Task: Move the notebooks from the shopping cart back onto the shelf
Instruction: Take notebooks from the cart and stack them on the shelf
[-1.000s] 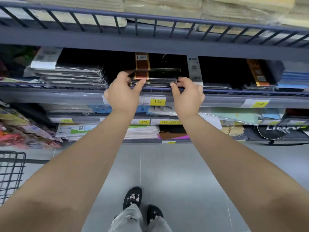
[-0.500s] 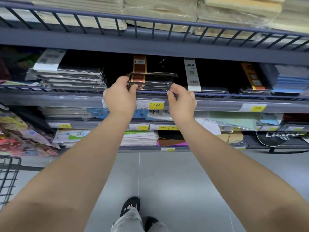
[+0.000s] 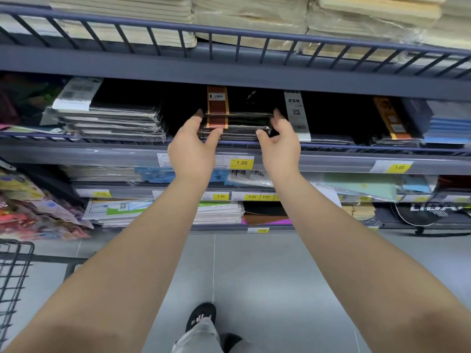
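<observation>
A stack of black plastic-wrapped notebooks (image 3: 239, 126) with a red-and-gold band lies on the middle shelf (image 3: 356, 159), behind its low front rail. My left hand (image 3: 191, 149) is at the stack's left end, fingers stretched along its side and thumb against the front edge. My right hand (image 3: 279, 146) mirrors it at the right end, fingers straight beside the stack and thumb at the front corner. Neither hand curls round the stack. A corner of the black wire shopping cart (image 3: 15, 276) shows at the lower left; its contents are out of view.
More wrapped notebook stacks (image 3: 112, 121) lie left of the black stack, and blue ones (image 3: 448, 126) at the far right. The upper shelf's rail (image 3: 229, 34) hangs close above. Lower shelves hold paper goods. Grey floor and my feet (image 3: 201, 317) are below.
Both hands have loosened from a curled grip on the stack to straight fingers at its two ends. The stack now sits a little further in on the shelf.
</observation>
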`<action>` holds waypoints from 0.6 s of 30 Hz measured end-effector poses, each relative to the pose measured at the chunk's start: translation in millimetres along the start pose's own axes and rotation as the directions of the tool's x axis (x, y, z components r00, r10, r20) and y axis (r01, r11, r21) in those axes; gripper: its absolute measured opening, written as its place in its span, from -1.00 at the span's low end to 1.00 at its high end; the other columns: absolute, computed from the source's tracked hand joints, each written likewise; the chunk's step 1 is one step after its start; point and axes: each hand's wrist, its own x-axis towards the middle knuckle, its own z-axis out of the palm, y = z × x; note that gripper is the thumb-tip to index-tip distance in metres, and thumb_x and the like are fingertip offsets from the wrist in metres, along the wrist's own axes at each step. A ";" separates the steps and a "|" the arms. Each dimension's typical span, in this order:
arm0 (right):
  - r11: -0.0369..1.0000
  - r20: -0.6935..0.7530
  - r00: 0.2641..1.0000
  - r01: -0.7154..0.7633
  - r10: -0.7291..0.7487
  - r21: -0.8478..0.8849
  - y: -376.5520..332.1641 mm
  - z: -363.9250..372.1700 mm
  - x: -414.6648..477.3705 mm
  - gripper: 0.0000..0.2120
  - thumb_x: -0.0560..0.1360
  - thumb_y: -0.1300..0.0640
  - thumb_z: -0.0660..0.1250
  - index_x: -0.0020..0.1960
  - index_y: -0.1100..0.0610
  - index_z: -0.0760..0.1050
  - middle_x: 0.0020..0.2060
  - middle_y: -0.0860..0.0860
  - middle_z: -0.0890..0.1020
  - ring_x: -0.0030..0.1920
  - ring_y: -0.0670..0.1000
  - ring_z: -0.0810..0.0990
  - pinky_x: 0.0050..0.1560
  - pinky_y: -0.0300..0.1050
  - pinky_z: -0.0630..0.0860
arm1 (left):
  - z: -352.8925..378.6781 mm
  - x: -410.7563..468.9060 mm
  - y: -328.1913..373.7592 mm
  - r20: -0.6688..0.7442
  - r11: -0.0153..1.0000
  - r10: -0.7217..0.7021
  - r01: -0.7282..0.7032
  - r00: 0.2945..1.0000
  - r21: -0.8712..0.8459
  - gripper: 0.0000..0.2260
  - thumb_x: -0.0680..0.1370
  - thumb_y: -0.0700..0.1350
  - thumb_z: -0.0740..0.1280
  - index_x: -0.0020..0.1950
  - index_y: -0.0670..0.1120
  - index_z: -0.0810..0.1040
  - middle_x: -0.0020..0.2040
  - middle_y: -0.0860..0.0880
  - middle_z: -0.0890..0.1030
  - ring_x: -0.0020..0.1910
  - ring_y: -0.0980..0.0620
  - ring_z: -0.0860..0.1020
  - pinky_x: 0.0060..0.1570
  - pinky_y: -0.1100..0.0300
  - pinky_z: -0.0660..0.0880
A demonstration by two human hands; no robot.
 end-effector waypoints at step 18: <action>0.985 -0.031 0.998 0.056 -0.052 0.161 13.4 -1.4 -9.8 -0.63 0.54 0.18 0.32 0.35 0.09 0.44 0.08 -0.20 0.51 -0.08 -0.35 0.51 -0.06 -0.64 0.38 | -3.8 -2.9 1.3 -0.003 0.963 -0.139 0.134 0.990 -0.233 -0.58 0.50 -0.05 0.42 0.31 -0.16 0.46 0.26 -0.05 0.55 0.20 0.08 0.54 0.15 0.27 0.44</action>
